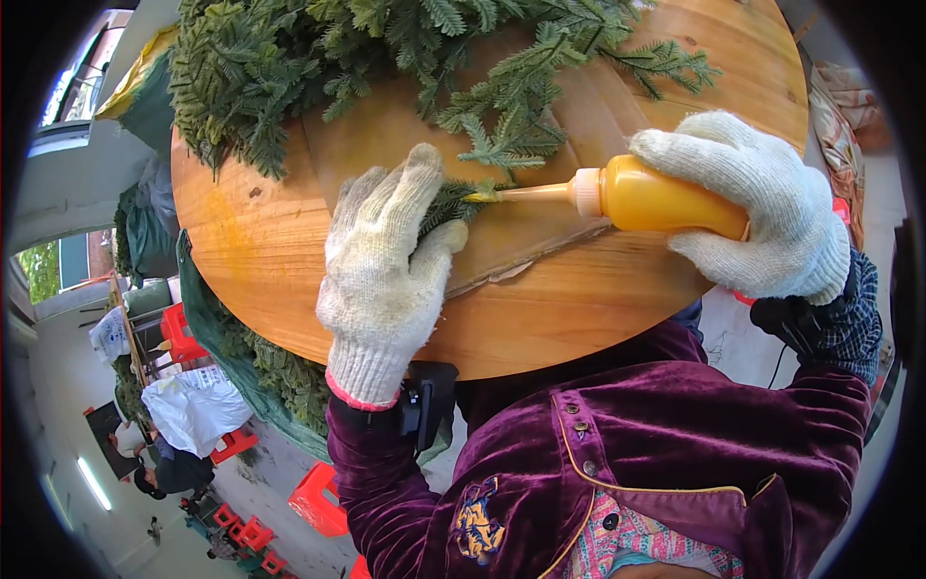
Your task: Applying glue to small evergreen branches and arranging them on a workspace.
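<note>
My left hand, in a white knitted glove, pins a small green fir sprig between thumb and fingers, low over a thin board on the table. In my gloved right hand lies a squeeze bottle of yellow-orange liquid, tipped onto its side. Its long nozzle points left and meets the sprig's cut end, where a dab of yellow shows. The sprig's far part is hidden under my left hand. Just beyond both hands, more fir branches reach over the board.
A big heap of fir branches covers the far side of the round wooden table. Left of the table hangs a green sack with more greenery. Red stools, a white bag and a person are farther off.
</note>
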`<act>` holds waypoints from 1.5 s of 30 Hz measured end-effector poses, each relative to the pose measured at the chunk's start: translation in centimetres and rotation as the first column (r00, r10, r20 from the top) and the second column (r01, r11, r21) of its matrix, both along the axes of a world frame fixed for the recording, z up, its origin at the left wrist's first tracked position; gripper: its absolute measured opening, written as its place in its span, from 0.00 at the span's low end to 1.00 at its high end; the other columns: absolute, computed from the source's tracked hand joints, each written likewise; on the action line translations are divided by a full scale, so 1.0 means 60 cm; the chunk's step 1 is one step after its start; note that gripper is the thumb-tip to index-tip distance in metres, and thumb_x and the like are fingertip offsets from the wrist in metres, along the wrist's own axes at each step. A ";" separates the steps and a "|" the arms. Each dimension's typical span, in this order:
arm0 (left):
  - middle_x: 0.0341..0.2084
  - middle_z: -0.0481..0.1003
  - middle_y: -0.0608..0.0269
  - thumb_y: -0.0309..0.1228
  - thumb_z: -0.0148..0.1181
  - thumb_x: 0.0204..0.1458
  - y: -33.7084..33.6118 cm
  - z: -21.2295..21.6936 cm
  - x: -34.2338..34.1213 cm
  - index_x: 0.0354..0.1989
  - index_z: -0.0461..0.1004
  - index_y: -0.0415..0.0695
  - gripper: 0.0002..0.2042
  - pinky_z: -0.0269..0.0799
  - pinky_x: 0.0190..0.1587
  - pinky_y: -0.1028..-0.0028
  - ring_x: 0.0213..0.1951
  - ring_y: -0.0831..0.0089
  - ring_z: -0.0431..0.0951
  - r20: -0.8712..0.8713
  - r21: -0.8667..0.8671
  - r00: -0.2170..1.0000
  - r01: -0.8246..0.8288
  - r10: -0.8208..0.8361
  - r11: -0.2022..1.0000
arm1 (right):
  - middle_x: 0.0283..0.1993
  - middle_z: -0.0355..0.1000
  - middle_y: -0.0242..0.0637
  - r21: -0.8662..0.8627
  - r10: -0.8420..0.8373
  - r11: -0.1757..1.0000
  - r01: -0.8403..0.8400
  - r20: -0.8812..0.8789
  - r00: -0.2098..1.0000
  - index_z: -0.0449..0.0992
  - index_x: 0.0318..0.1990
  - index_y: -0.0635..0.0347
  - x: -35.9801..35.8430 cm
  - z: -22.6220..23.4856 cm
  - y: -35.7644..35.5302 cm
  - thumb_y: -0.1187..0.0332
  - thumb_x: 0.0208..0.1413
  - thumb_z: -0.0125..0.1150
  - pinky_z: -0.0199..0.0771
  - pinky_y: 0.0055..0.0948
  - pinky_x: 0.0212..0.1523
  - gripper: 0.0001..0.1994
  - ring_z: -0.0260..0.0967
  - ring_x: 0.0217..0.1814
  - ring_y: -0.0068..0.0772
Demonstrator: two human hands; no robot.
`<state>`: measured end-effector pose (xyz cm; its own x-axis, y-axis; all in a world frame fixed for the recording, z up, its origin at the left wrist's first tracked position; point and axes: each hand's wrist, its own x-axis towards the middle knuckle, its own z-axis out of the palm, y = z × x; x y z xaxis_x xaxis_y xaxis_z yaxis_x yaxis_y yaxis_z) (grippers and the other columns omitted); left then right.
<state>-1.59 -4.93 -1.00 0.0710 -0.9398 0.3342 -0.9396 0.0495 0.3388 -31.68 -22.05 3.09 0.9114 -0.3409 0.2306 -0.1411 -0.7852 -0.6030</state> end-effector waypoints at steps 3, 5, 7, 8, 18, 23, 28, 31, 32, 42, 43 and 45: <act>0.55 0.81 0.51 0.26 0.74 0.45 -0.003 0.001 0.007 0.62 0.77 0.40 0.30 0.69 0.66 0.50 0.57 0.45 0.77 0.019 0.027 0.999 0.030 -0.031 0.999 | 0.51 0.77 0.50 -0.024 0.000 1.000 0.000 0.005 1.000 0.77 0.64 0.66 -0.005 0.000 -0.008 0.79 0.37 0.73 0.77 0.38 0.54 0.37 0.78 0.52 0.51; 0.54 0.81 0.50 0.26 0.74 0.45 -0.003 0.008 0.007 0.62 0.77 0.40 0.31 0.69 0.66 0.50 0.56 0.45 0.78 0.044 0.088 0.999 0.022 -0.026 0.996 | 0.51 0.77 0.50 -0.019 0.007 1.000 -0.007 0.014 1.000 0.77 0.64 0.66 -0.007 -0.002 -0.012 0.79 0.37 0.73 0.78 0.38 0.54 0.38 0.78 0.52 0.51; 0.60 0.78 0.51 0.25 0.72 0.50 -0.001 0.017 0.005 0.62 0.77 0.39 0.27 0.69 0.68 0.56 0.62 0.50 0.76 0.039 0.193 0.999 -0.024 0.017 0.981 | 0.51 0.77 0.50 -0.012 0.010 1.000 -0.010 0.016 1.000 0.77 0.64 0.66 -0.010 -0.005 -0.014 0.79 0.36 0.73 0.78 0.38 0.54 0.38 0.78 0.52 0.51; 0.64 0.77 0.52 0.24 0.71 0.52 -0.001 0.021 0.003 0.62 0.78 0.39 0.26 0.69 0.68 0.60 0.66 0.52 0.75 0.026 0.209 0.999 -0.024 0.019 0.978 | 0.51 0.77 0.50 -0.010 0.009 1.000 -0.009 0.015 1.000 0.77 0.64 0.66 -0.012 -0.005 -0.015 0.79 0.36 0.73 0.78 0.38 0.54 0.38 0.78 0.52 0.51; 0.58 0.79 0.50 0.26 0.72 0.48 -0.007 0.018 0.004 0.63 0.77 0.40 0.29 0.68 0.68 0.53 0.60 0.48 0.76 0.046 0.172 0.999 -0.002 -0.006 0.985 | 0.51 0.76 0.49 -0.022 -0.060 0.998 0.060 -0.031 0.998 0.77 0.63 0.65 -0.036 -0.002 -0.015 0.79 0.36 0.72 0.77 0.38 0.54 0.38 0.78 0.51 0.51; 0.57 0.80 0.49 0.28 0.73 0.48 -0.005 0.017 0.005 0.63 0.76 0.40 0.30 0.66 0.69 0.49 0.60 0.45 0.76 0.010 0.151 1.000 0.006 -0.008 0.989 | 0.50 0.76 0.50 -0.018 -0.061 0.998 0.060 -0.036 0.998 0.77 0.63 0.65 -0.043 0.001 -0.015 0.79 0.35 0.72 0.77 0.38 0.54 0.38 0.78 0.50 0.51; 0.54 0.81 0.48 0.27 0.73 0.47 -0.003 0.011 0.005 0.63 0.77 0.40 0.30 0.68 0.67 0.50 0.57 0.45 0.78 0.049 0.123 0.999 -0.008 0.002 0.992 | 0.50 0.76 0.50 -0.006 -0.083 0.997 0.083 -0.039 0.996 0.78 0.62 0.66 -0.045 0.007 -0.009 0.78 0.36 0.72 0.76 0.38 0.54 0.36 0.78 0.51 0.52; 0.52 0.81 0.48 0.26 0.74 0.46 -0.006 0.012 0.003 0.62 0.77 0.40 0.30 0.71 0.64 0.52 0.55 0.45 0.79 0.016 0.086 1.000 0.017 -0.018 0.996 | 0.51 0.76 0.51 0.022 -0.104 0.994 0.105 -0.038 0.994 0.78 0.62 0.66 -0.052 0.008 -0.005 0.77 0.37 0.72 0.76 0.39 0.56 0.36 0.77 0.52 0.53; 0.51 0.82 0.48 0.25 0.74 0.46 -0.007 0.013 0.003 0.61 0.77 0.40 0.30 0.72 0.62 0.53 0.55 0.46 0.79 0.003 0.082 1.000 0.018 -0.019 0.996 | 0.53 0.77 0.51 0.027 -0.106 0.994 0.107 -0.037 0.994 0.77 0.62 0.67 -0.057 0.006 -0.004 0.76 0.37 0.71 0.75 0.39 0.57 0.36 0.77 0.53 0.52; 0.55 0.82 0.48 0.14 0.69 0.50 0.153 -0.006 0.037 0.60 0.79 0.39 0.25 0.79 0.58 0.64 0.55 0.56 0.84 -0.104 -0.105 0.952 -0.299 0.289 0.948 | 0.72 0.68 0.51 0.304 -0.324 0.897 0.322 -0.044 0.945 0.67 0.70 0.73 -0.122 -0.023 -0.017 0.43 0.50 0.77 0.61 0.41 0.76 0.49 0.65 0.75 0.44; 0.60 0.79 0.49 0.14 0.66 0.56 0.184 -0.011 0.057 0.62 0.77 0.36 0.23 0.77 0.62 0.67 0.60 0.62 0.81 -0.223 -0.093 0.914 -0.367 0.340 0.926 | 0.71 0.70 0.50 0.357 -0.348 0.873 0.332 -0.021 0.937 0.66 0.71 0.72 -0.118 -0.029 -0.013 0.40 0.49 0.76 0.66 0.39 0.71 0.51 0.69 0.71 0.42; 0.58 0.80 0.52 0.21 0.71 0.55 0.256 -0.019 0.097 0.64 0.76 0.39 0.26 0.77 0.61 0.65 0.58 0.61 0.81 -0.354 -0.237 0.808 -0.565 0.472 0.790 | 0.67 0.72 0.47 0.449 -0.390 0.823 0.349 -0.001 0.921 0.64 0.73 0.70 -0.105 -0.038 -0.008 0.36 0.49 0.74 0.74 0.34 0.60 0.54 0.74 0.62 0.37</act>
<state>4.20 10.41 -2.12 0.6445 -0.5782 0.5004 -0.7303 -0.2714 0.6270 -37.98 -22.50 0.81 0.6803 -0.7311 0.0523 -0.2987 -0.3417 -0.8911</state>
